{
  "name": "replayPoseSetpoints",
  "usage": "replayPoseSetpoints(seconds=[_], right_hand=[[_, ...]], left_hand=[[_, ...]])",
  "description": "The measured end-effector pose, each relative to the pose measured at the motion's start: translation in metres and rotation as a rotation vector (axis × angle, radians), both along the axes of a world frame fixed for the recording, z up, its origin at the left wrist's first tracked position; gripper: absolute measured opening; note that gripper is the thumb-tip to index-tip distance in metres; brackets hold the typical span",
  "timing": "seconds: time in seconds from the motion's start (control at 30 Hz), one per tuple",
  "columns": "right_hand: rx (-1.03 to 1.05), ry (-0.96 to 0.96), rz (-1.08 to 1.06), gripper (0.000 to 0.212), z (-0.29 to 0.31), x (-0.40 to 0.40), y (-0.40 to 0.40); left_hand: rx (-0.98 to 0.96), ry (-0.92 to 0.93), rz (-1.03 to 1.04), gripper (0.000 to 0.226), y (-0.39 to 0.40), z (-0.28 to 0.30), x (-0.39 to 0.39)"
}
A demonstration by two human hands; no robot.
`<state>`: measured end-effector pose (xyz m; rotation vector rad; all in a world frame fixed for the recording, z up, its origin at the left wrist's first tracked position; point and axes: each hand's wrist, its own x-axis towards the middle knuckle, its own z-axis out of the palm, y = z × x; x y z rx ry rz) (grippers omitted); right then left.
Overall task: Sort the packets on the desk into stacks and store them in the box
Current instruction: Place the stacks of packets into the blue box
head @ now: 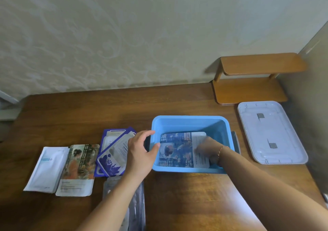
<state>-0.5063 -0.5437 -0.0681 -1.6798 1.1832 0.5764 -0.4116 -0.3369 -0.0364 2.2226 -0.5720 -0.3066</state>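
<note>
A blue illustrated packet (pixel 179 150) lies flat inside the blue box (pixel 191 122) right of frame centre, the right hand (pixel 206 148) reaching in, its grip pinching the packet's white right end. The left hand (pixel 142 147) rests on the box's left rim, grip spread. At lower left on the counter (pixel 79 110): one white packet (pixel 47 168), one portrait packet (pixel 79 166), two purple packets (pixel 113 152); a silver stack (pixel 136 204), uncountable.

Two bare forearms seen, no sleeves. A thin gold-and-orange bracelet (pixel 221 150) is worn at the right wrist; left hand (pixel 142 152) w/o rings or watch; nails kept short
</note>
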Motion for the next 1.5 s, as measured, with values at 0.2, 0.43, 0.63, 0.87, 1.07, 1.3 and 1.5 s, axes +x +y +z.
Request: replayPoseSetpoints(seconds=[0.2, 0.43, 0.63, 0.87, 1.07, 1.3, 1.5], right_hand=[[-0.004, 0.114, 0.133, 0.088, 0.004, -0.003, 0.005], [-0.033, 0.083, 0.129, 0.038, 0.015, -0.005, 0.0], [-0.073, 0.118, 0.18, 0.032, 0.012, -0.003, 0.012], [-0.431, -0.035, 0.338, 0.023, 0.07, -0.023, 0.013], [-0.301, -0.852, -0.02, 0.02, 0.134, -0.024, 0.092], [0.112, -0.571, 0.184, 0.063, 0.071, 0.06, 0.211], [0.326, -0.384, -0.397, 0.025, 0.001, 0.107, 0.221]], left_hand=[[0.009, -0.025, -0.065, 0.036, 0.005, -0.004, 0.006], [-0.003, 0.004, -0.109, 0.036, 0.011, -0.006, 0.019], [0.01, -0.026, -0.09, 0.039, 0.01, -0.008, 0.017], [-0.024, -0.062, -0.136, 0.031, 0.042, 0.0, 0.031], [-0.099, 0.259, 0.407, 0.016, 0.139, -0.011, 0.035], [0.095, 0.084, 0.296, 0.023, 0.178, -0.033, 0.053], [0.25, -0.104, -0.015, 0.04, 0.169, -0.04, 0.099]])
